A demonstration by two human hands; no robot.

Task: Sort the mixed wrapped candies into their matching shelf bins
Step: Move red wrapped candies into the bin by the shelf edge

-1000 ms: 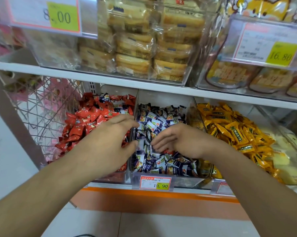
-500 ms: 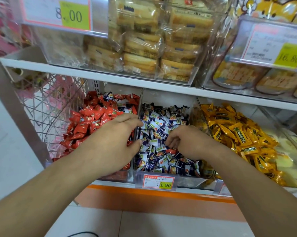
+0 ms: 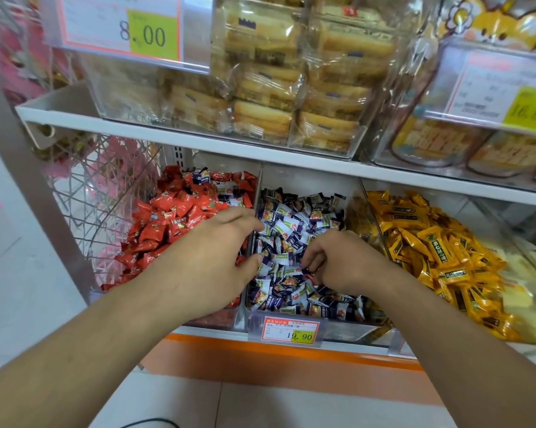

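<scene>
My right hand (image 3: 337, 261) digs in the middle clear plastic bin (image 3: 303, 324) of blue-and-white wrapped candies (image 3: 288, 230), fingers curled, perhaps pinching a small red-wrapped candy (image 3: 312, 272); I cannot see it well. My left hand (image 3: 217, 251) hovers half open, holding nothing, over the divider. The matching bin of red wrapped candies (image 3: 167, 220) lies left, nearer my left hand. Since a second ago, my right fingers have closed deeper.
</scene>
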